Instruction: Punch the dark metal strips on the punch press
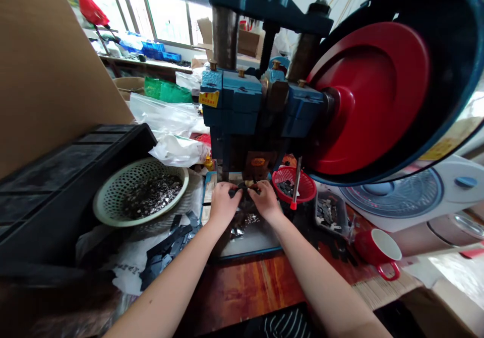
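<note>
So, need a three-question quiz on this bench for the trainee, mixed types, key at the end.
1. Multiple choice: what holds the heap of small shiny bits?
A) the red mug
B) the pale green colander
C) the red basket
2. True or false: the left hand is on the rim of the colander.
3. Fill the gap: the large disc on the right side of the machine is coloured ____.

Key:
1. B
2. False; it is low at the front of the machine, fingers on a dark part, with the right hand beside it.
3. red
</note>
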Tool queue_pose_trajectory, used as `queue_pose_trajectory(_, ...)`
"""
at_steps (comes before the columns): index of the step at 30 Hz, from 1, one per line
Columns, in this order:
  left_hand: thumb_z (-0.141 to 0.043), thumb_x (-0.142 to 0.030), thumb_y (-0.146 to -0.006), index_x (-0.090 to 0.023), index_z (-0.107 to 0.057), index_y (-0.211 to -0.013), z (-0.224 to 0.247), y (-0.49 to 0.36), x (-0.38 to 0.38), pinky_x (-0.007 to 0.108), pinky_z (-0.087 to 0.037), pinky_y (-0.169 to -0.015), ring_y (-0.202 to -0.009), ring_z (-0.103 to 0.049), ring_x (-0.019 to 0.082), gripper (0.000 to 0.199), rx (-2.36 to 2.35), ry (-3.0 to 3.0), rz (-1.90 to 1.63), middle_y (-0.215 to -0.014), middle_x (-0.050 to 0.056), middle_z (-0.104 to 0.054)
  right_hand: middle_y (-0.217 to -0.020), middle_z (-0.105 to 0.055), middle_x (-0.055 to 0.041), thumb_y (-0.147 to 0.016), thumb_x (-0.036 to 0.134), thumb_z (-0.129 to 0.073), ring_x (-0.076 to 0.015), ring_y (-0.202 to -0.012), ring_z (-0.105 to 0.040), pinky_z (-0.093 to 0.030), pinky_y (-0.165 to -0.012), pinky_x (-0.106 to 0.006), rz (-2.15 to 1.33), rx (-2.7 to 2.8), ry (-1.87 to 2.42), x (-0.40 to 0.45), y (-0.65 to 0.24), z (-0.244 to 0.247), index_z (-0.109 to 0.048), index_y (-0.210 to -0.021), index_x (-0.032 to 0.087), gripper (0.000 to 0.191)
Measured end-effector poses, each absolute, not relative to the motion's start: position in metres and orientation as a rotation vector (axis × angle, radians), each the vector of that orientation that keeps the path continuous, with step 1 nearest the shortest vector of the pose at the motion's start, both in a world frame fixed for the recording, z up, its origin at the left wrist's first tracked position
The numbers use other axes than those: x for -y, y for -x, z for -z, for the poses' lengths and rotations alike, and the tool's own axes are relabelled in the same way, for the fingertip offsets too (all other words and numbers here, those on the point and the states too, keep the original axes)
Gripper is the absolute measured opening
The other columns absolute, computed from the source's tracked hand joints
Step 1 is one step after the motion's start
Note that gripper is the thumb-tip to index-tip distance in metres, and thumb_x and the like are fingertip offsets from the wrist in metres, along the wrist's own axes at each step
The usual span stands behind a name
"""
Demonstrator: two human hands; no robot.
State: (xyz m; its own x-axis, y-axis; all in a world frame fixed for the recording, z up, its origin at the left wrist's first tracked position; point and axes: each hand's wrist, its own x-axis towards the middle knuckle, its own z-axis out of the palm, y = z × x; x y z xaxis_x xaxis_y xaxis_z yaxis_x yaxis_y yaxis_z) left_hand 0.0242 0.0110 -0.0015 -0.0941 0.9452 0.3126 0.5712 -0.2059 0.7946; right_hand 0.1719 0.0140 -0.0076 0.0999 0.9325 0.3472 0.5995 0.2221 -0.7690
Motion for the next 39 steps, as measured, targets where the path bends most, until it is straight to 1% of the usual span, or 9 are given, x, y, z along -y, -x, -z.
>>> queue_pose_trajectory(3,-0.061,-0.03,-0.072,-0.017,-0.062,-0.083,0.009,-0.028,-0.016,0.041,-0.042,-0.089,-0.093,-0.055,0.024,0.017,-1.65,-1.689,-1.21,-0.089,0.007,-0.06,-0.088,-0.06,-0.0053,-0.072,0.02,-0.061,-0.0205,-0.09,-0.056,-0.043,-0.086,-0.034,-0.528,1.593,1.452,-0.019,-0.175,0.009,-0.067,-0.078,0.019,0.008)
queue_pose_trajectory(8,-0.057,-0.02,-0.072,-0.016,-0.055,-0.109,0.015,-0.036,-0.026,0.035,-0.046,-0.087,-0.093,-0.06,0.019,0.037,-1.553,-1.555,-1.189,-0.1,0.007,-0.064,-0.085,-0.064,-0.0044,-0.073,0.02,-0.059,-0.0197,-0.087,-0.059,-0.046,-0.081,-0.032,-0.635,1.622,1.402,-0.026,-0.18,0.01,-0.065,-0.082,0.017,0.012)
queue_pose_trajectory(14,-0.053,-0.014,-0.07,-0.019,-0.063,-0.098,0.011,-0.036,-0.03,0.035,-0.044,-0.093,-0.099,-0.06,0.02,0.031,-1.446,-1.528,-1.135,-0.099,0.004,-0.068,-0.09,-0.066,-0.005,-0.071,0.019,-0.055,-0.0188,-0.085,-0.061,-0.048,-0.079,-0.032,-0.699,1.598,1.392,-0.028,-0.177,0.011,-0.064,-0.089,0.016,0.02)
queue_pose_trajectory(21,-0.051,-0.014,-0.07,-0.019,-0.064,-0.099,0.005,-0.035,-0.028,0.036,-0.046,-0.091,-0.097,-0.062,0.02,0.033,-1.382,-1.55,-1.086,-0.101,0.005,-0.068,-0.088,-0.067,-0.0036,-0.07,0.015,-0.052,-0.0186,-0.088,-0.061,-0.046,-0.083,-0.031,-0.68,1.614,1.367,-0.025,-0.172,0.007,-0.064,-0.084,0.016,0.019)
queue_pose_trajectory(26,-0.052,-0.022,-0.073,-0.018,-0.061,-0.105,-0.001,-0.016,-0.024,0.033,-0.045,-0.09,-0.098,-0.061,0.019,0.034,-1.43,-1.545,-1.089,-0.108,0.007,-0.066,-0.089,-0.065,-0.0038,-0.072,0.017,-0.054,-0.0189,-0.09,-0.059,-0.045,-0.084,-0.032,-0.635,1.605,1.398,-0.023,-0.172,0.009,-0.063,-0.086,0.017,0.016)
queue_pose_trajectory(29,-0.05,-0.028,-0.077,-0.017,-0.058,-0.109,-0.002,0.012,-0.009,0.035,-0.043,-0.092,-0.1,-0.059,0.02,0.035,-1.522,-1.542,-1.097,-0.113,0.008,-0.063,-0.09,-0.064,-0.0039,-0.073,0.019,-0.056,-0.0189,-0.09,-0.058,-0.044,-0.085,-0.032,-0.603,1.589,1.415,-0.022,-0.172,0.012,-0.063,-0.085,0.018,0.014)
queue_pose_trajectory(33,-0.049,-0.034,-0.079,-0.021,-0.064,-0.092,0.003,0.046,0.029,0.039,-0.042,-0.089,-0.094,-0.058,0.023,0.024,-1.664,-1.82,-0.854,-0.099,0.006,-0.065,-0.098,-0.062,-0.0068,-0.079,0.024,-0.052,-0.0191,-0.092,-0.057,-0.044,-0.085,-0.033,-0.545,1.513,1.434,-0.015,-0.175,0.016,-0.06,-0.096,0.017,0.02)
queue_pose_trajectory(36,-0.049,-0.038,-0.08,-0.023,-0.065,-0.092,0.007,0.057,0.056,0.041,-0.041,-0.089,-0.096,-0.056,0.026,0.025,-1.713,-2.095,-0.581,-0.097,0.006,-0.062,-0.099,-0.061,-0.0069,-0.083,0.028,-0.05,-0.0188,-0.09,-0.058,-0.046,-0.083,-0.033,-0.477,1.472,1.415,0.004,-0.186,0.018,-0.059,-0.101,0.018,0.023)
queue_pose_trajectory(39,-0.049,-0.043,-0.08,-0.023,-0.064,-0.093,0.009,0.057,0.07,0.042,-0.042,-0.086,-0.094,-0.055,0.028,0.028,-1.79,-2.187,-0.447,-0.097,0.008,-0.059,-0.098,-0.062,-0.0058,-0.084,0.028,-0.05,-0.0198,-0.093,-0.058,-0.046,-0.084,-0.034,-0.41,1.537,1.436,0.032,-0.203,0.017,-0.06,-0.099,0.021,0.019)
